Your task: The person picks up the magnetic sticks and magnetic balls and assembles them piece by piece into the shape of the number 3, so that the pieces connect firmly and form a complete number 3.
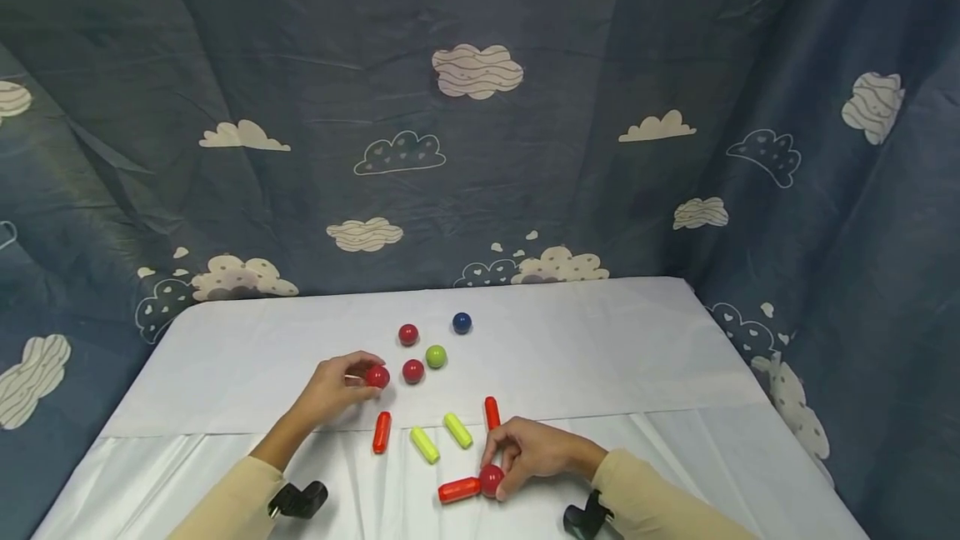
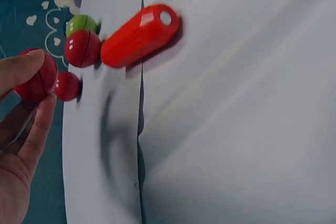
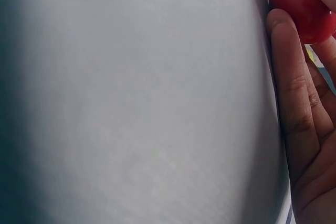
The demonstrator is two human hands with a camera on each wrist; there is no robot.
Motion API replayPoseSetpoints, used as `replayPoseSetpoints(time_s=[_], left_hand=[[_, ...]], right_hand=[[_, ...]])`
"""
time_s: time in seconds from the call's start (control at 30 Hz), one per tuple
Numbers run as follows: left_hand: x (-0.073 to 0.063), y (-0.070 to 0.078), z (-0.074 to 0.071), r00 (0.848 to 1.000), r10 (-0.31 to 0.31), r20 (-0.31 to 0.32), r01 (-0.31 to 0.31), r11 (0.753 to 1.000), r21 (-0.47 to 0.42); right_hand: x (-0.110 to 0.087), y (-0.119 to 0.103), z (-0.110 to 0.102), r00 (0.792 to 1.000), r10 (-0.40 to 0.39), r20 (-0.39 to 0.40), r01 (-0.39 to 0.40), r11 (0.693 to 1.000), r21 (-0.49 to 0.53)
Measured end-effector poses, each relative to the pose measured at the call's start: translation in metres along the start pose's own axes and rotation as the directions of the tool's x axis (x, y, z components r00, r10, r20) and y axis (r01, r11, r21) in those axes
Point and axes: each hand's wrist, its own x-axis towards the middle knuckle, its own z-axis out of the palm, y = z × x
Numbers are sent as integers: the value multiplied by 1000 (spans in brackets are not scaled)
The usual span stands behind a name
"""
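Note:
My left hand point(image 1: 341, 386) pinches a red ball point(image 1: 377, 377) between thumb and fingers, as the left wrist view also shows. To its right lie two more red balls, a nearer one point(image 1: 413, 371) and a farther one point(image 1: 408, 335), beside a green ball point(image 1: 436, 357). Near the front, my right hand point(image 1: 536, 452) holds another red ball point(image 1: 491, 480) with thumb and fingers, low at the cloth. That ball sits against the end of a red stick point(image 1: 459, 490). Just beyond the right hand is a second red stick point(image 1: 491, 412), partly hidden by the fingers.
A dark blue ball point(image 1: 462, 323) is at the back. Between the hands lie a third red stick point(image 1: 382, 432) and two yellow-green sticks, one left point(image 1: 424, 445) and one right point(image 1: 457, 431). A white cloth point(image 1: 637, 357) covers the table; a cloud-patterned curtain point(image 1: 525, 190) hangs behind.

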Motion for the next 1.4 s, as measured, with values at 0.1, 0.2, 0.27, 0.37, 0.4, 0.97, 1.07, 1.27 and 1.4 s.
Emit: replayPoseSetpoints(time_s=[0.1,0.2,0.27,0.37,0.4,0.97,1.07,1.27,1.4], left_hand=[[-8,4,2,1000,6,20,-6,999,-34],[-15,10,5,999,9,48,-5,998,-70],[-18,13,8,998,16,66,-11,997,-83],[-25,16,11,993,47,105,-36,994,-107],[-27,16,13,991,58,117,-45,992,-115],[-66,18,37,953,120,278,-63,977,-205],[-71,17,41,950,131,283,-80,980,-184],[-76,16,48,932,146,332,-109,986,-127],[-77,16,51,923,166,348,-133,984,-119]], right_hand=[[1,1,1,1000,-7,4,7,1000,9],[1,2,1,1000,-14,2,14,1000,9],[1,3,0,1000,-24,4,24,1000,3],[1,3,0,999,-35,9,35,999,5],[1,3,0,999,-35,10,35,999,5],[0,3,1,999,-50,-1,50,999,2],[1,2,1,999,-45,-3,45,999,6],[1,3,2,999,-45,-6,45,999,10],[1,2,2,999,-52,-8,52,999,3]])
